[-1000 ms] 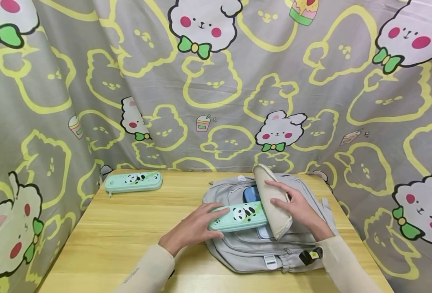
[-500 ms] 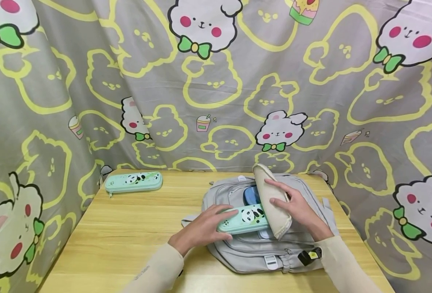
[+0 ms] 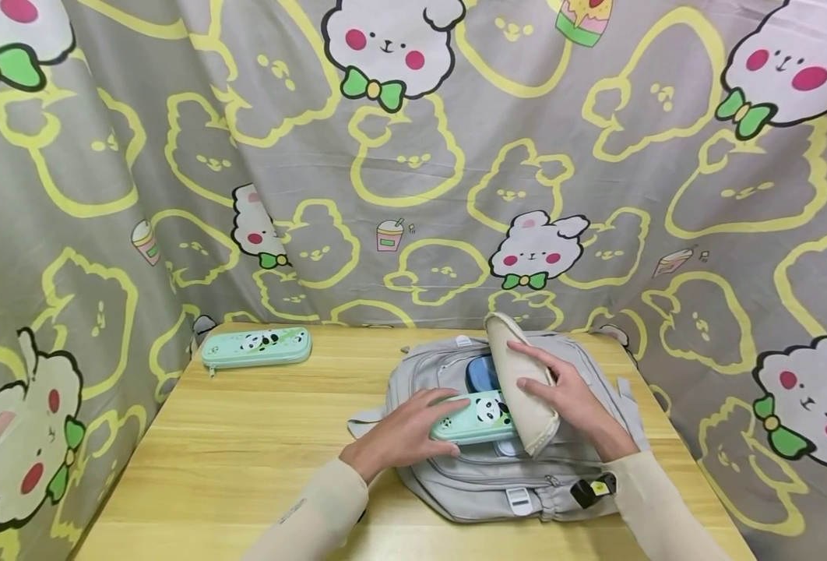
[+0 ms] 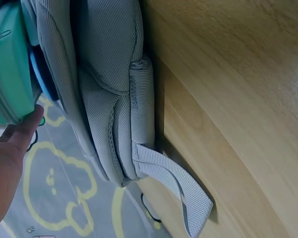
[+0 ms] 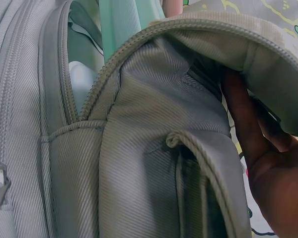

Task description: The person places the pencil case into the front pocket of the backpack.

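Observation:
My left hand [image 3: 402, 432] grips the left end of a mint-green pencil case [image 3: 471, 425] printed with a panda. The case's right end is hidden under the beige-lined front flap [image 3: 515, 382] of a grey backpack [image 3: 448, 499], at the mouth of its front pocket. In the left wrist view, fingertips press against the end of the green case [image 4: 15, 69]. My right hand [image 3: 575, 397] holds that flap up and away, its fingers reaching inside the fold in the right wrist view. A dark blue item [image 3: 483, 374] shows inside the pocket behind the case.
A second mint-green panda pencil case [image 3: 258, 348] lies at the back left of the wooden table [image 3: 245, 444]. The backpack lies flat on the right side, a grey strap [image 4: 184, 183] sticking out. A patterned curtain [image 3: 413, 171] hangs behind and along both sides.
My left hand has moved right with the pencil case, and more of the case is now covered by the flap. My right hand and the flap stay in place.

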A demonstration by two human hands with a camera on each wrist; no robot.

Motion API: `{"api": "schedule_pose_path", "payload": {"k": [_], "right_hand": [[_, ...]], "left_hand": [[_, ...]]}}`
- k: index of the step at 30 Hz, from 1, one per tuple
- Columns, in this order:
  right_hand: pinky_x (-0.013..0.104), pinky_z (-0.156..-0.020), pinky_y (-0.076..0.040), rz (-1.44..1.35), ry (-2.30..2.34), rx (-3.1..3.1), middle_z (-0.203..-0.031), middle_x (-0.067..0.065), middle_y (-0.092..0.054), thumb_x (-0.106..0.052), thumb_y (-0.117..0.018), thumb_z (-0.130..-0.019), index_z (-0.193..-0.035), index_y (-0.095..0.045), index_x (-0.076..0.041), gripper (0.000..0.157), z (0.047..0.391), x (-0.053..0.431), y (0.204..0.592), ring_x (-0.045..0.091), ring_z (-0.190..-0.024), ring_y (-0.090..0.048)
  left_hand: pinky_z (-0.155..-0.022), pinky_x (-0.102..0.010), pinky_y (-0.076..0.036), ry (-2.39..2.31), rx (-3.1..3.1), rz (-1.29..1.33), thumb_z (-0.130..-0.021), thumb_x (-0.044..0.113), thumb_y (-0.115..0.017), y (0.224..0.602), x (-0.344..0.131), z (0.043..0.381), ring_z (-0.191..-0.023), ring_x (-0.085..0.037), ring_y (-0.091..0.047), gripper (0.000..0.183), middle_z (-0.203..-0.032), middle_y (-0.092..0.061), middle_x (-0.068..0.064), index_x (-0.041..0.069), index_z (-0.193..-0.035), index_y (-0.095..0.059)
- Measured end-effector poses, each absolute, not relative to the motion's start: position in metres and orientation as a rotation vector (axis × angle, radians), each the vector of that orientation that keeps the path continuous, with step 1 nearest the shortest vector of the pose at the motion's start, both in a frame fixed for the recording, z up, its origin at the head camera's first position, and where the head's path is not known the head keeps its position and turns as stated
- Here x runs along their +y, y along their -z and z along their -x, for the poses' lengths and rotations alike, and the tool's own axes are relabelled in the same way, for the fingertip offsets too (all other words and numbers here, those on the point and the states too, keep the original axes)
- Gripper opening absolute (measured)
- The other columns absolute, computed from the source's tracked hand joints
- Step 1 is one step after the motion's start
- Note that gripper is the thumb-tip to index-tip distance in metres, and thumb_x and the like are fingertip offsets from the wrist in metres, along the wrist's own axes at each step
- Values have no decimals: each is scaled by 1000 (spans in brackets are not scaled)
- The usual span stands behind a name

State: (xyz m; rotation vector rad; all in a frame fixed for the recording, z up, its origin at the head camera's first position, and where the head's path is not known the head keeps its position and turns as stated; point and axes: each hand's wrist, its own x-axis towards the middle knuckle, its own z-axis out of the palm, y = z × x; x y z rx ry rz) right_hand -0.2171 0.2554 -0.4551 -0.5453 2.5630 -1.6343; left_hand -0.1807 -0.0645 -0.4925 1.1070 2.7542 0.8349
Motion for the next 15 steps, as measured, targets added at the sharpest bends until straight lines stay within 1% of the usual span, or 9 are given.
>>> {"api": "schedule_pose_path", "payload": {"k": [4, 6, 7, 9, 13, 15], "right_hand": [[16, -99, -52, 532, 1632, 2563, -174, 12, -42, -17, -73, -105, -162, -55, -18, 60, 217, 255, 455, 32, -156, -38], [16, -100, -51, 525, 1630, 2562, -174, 12, -41, -17, -73, -106, -162, -55, -19, 60, 217, 254, 455, 37, -157, -35], [16, -100, -51, 526, 1629, 2562, -174, 12, -41, -18, -73, -106, -162, -55, -19, 59, 217, 254, 454, 37, -158, -35], [16, -101, -51, 528, 1635, 2560, -174, 13, -41, -17, -73, -105, -162, -55, -18, 60, 217, 254, 454, 33, -157, -37], [17, -100, -53, 533, 1650, 2555, -174, 13, -42, -16, -73, -105, -162, -54, -16, 60, 216, 254, 454, 13, -150, -42], [16, -101, -52, 536, 1654, 2555, -173, 13, -42, -15, -72, -105, -162, -54, -15, 60, 216, 255, 455, 9, -149, -42]], "left_hand": [[-128, -51, -41, -842, 2752, -1089, -97, 42, -83, 496, -65, 182, -159, -28, -43, 80, -173, -45, -5, 25, -167, -47], [-128, -52, -41, -838, 2747, -1087, -97, 41, -83, 497, -66, 182, -159, -28, -42, 80, -173, -44, -4, 26, -167, -47], [-129, -52, -41, -839, 2740, -1080, -98, 41, -83, 498, -67, 183, -160, -28, -41, 80, -174, -43, -4, 26, -167, -47], [-128, -52, -41, -849, 2727, -1075, -98, 39, -83, 499, -68, 183, -160, -28, -41, 79, -173, -43, -4, 25, -167, -47], [-129, -50, -40, -881, 2700, -1053, -98, 38, -84, 501, -72, 184, -159, -26, -41, 79, -173, -43, -4, 25, -166, -48], [-129, -51, -40, -898, 2693, -1036, -97, 38, -84, 501, -75, 183, -159, -26, -42, 79, -172, -44, -3, 26, -166, -48]]}}
